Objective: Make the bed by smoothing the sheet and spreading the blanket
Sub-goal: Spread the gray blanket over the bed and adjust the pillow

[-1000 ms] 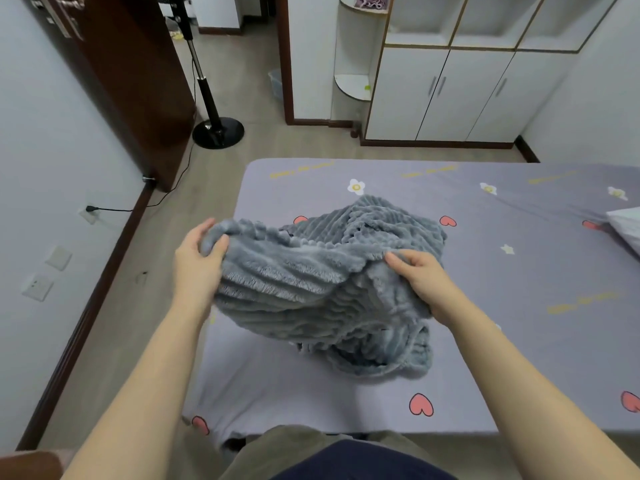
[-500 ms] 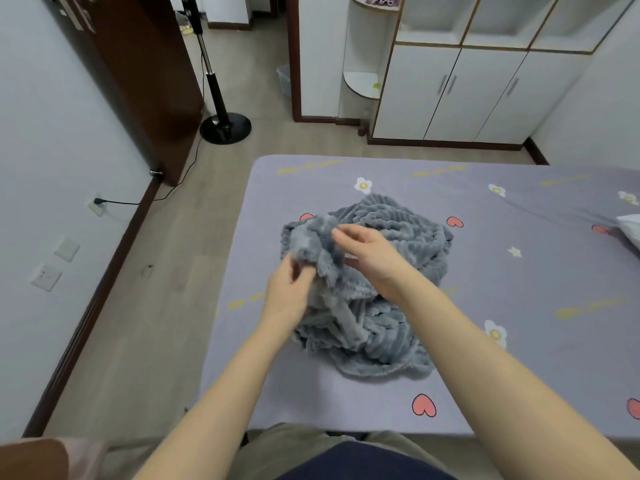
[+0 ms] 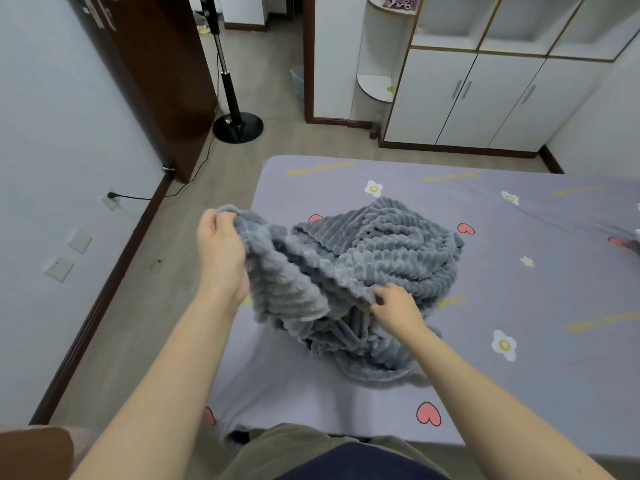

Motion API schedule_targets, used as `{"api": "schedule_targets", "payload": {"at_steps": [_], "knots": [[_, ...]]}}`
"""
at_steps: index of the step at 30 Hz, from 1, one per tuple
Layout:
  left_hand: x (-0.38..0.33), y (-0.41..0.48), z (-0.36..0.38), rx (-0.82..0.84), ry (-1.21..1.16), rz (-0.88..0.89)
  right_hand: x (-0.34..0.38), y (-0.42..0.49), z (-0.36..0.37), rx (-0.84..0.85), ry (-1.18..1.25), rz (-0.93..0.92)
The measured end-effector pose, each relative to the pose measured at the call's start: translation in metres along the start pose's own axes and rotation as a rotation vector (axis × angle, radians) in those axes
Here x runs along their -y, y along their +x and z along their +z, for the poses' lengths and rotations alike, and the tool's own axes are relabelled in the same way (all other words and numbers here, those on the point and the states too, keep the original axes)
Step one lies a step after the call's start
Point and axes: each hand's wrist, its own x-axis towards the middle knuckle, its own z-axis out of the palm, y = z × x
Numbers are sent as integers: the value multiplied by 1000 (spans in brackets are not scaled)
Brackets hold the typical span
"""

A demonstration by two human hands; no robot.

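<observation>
Grey ribbed blanket [image 3: 374, 258]: lying bunched on lilac sheet [image 3: 519, 306]. L hand [image 3: 220, 247] gripping raised edge; R hand [image 3: 394, 308] pinching nearer fold. Fan stand [image 3: 237, 123] standing beyond.

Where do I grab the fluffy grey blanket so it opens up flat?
Grab its edge, not the crumpled middle. The blanket lies heaped on the sheet, one edge lifted at the near left. The left hand pinches that edge high; the right hand grips lower down. Coming from the near side, hands apart, probably works best.
</observation>
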Motion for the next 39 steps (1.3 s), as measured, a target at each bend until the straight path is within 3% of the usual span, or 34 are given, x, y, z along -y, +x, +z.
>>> {"api": "schedule_targets", "payload": {"at_steps": [3, 5, 7, 9, 12, 14, 17, 19, 20, 21, 24, 26, 29, 31, 33, 35, 37, 39], "knots": [[10, 12, -15, 26, 105, -61, -21, 15, -8, 105, 50, 59], [18, 17, -24, 129, 344, 28, -33, 31, -32, 50, 34, 94], [17, 22, -30, 246, 688, 210, -34, 50, -85, -118, 119, 128], [10, 28, -28, 295, 885, 358, -14, 66, -159, -352, 254, 58], [-8, 35, -15, 393, 818, 432, 52, 64, -275, -723, 464, -184], [-18, 38, -6, 461, 698, 440, 87, 48, -322, -989, 574, -453], [-18, 42, -13, 411, 593, 483, 98, 31, -319, -1238, 429, -667], [-3, 44, -34, 430, 704, 477, 77, 32, -274, -1147, 145, -692], [9, 43, -48, 476, 858, 471, 58, 32, -242, -988, -13, -658], [23, 43, -66, 540, 1043, 465, 33, 31, -206, -734, -136, -573], [76, 38, -124, 680, 1427, 286, -58, 0, -92, 299, -461, -169], [109, 29, -158, 650, 1515, 131, -107, -38, -28, 639, -499, 51], [135, 16, -184, 508, 1604, -4, -136, -72, 20, 657, -423, 212], [137, 16, -180, 361, 1578, -34, -129, -69, 21, 476, -282, 214], [131, 15, -165, 336, 1561, -1, -104, -58, 9, 244, -25, 196], [130, 10, -139, 508, 1495, 56, -57, -51, -11, 97, 122, 100], [128, -8, -99, 770, 1209, 66, -2, -51, -28, 108, 203, -89], [131, -28, -63, 933, 1062, 167, 47, -57, -38, 150, 164, -300]]}}
